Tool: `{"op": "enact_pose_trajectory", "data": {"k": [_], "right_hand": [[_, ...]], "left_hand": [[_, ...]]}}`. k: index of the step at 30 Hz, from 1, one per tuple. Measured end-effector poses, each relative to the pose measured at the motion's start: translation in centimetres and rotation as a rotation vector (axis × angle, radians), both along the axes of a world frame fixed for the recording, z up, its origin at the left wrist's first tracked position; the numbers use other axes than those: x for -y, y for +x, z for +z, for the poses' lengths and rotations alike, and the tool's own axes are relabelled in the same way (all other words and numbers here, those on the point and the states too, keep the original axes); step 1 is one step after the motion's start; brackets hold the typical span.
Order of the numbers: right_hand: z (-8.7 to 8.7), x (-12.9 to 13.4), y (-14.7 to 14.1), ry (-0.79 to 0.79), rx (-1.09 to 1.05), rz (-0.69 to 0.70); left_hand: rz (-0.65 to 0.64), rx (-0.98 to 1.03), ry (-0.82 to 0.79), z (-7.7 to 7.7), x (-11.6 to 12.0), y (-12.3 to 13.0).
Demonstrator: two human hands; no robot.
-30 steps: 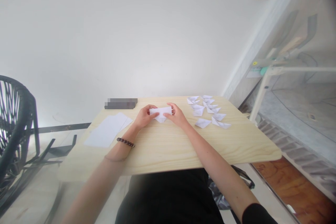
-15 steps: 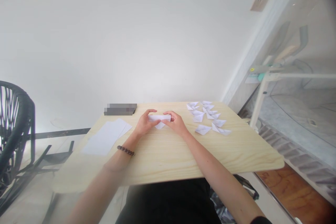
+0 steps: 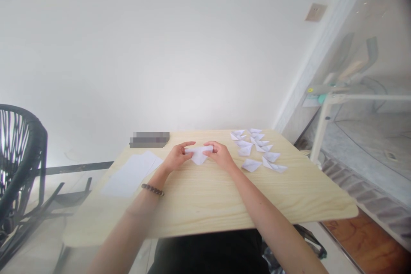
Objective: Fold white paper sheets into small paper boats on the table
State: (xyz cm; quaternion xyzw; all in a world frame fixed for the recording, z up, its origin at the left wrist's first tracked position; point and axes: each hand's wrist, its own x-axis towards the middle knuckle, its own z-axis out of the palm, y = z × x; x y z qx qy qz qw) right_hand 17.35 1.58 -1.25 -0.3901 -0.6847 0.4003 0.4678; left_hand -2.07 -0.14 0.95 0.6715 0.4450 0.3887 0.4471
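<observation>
Between my two hands, above the middle of the table, is a partly folded sheet of white paper (image 3: 199,156), with a straight upper edge and a point facing down toward me. My left hand (image 3: 176,156) pinches its left end between thumb and fingers, the index finger stretched out above. On the other side my right hand (image 3: 221,156) grips the right end, its thumb in front and fingers behind. A bead bracelet (image 3: 153,189) circles my left wrist.
Several folded paper boats (image 3: 251,165) lie at the table's right. A stack of white paper sheets (image 3: 131,174) is at the left, with a pixelated dark object (image 3: 149,140) behind it. The wooden table (image 3: 205,205) meets the wall; a woven chair (image 3: 24,150) stands left.
My hands have moved slightly apart along the paper, and more of its downward point shows. The whole view has shifted a little, so the table appears lower.
</observation>
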Motion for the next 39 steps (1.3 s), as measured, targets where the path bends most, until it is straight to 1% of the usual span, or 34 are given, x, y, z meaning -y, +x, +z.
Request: {"op": "enact_pose_trajectory", "data": {"k": [3, 5, 7, 10, 15, 21, 26, 30, 36, 39], "right_hand": [[0.1, 0.1, 0.2, -0.002, -0.006, -0.024], [0.1, 0.1, 0.2, 0.007, -0.011, -0.061], [0.1, 0.2, 0.1, -0.004, -0.028, -0.067], [-0.1, 0.2, -0.2, -0.023, -0.035, -0.050], [-0.2, 0.1, -0.3, -0.045, -0.051, -0.022], [-0.2, 0.1, -0.1, -0.048, -0.057, -0.024], [-0.3, 0.0, -0.1, -0.052, -0.048, -0.028], [-0.5, -0.1, -0.1, -0.049, -0.037, -0.036], [-0.7, -0.4, -0.2, -0.086, -0.045, 0.002], [-0.7, -0.4, -0.2, -0.108, -0.043, 0.017]], "left_hand": [[-0.002, 0.028, -0.014, 0.0, 0.1, -0.1], [0.010, 0.086, -0.013, -0.1, 0.2, 0.1], [0.029, 0.106, -0.011, -0.2, 0.1, 0.3], [0.078, 0.055, -0.004, -0.6, -0.1, 0.3], [0.121, -0.058, 0.005, -1.1, -0.5, -0.1], [0.079, 0.005, -0.020, -0.9, -0.4, 0.0], [0.067, 0.001, -0.029, -0.9, -0.4, -0.1], [0.073, 0.018, -0.022, -1.0, -0.5, -0.1], [0.098, 0.094, -0.041, -0.6, -0.5, -0.1], [0.113, 0.088, -0.055, -0.5, -0.4, -0.2]]}}
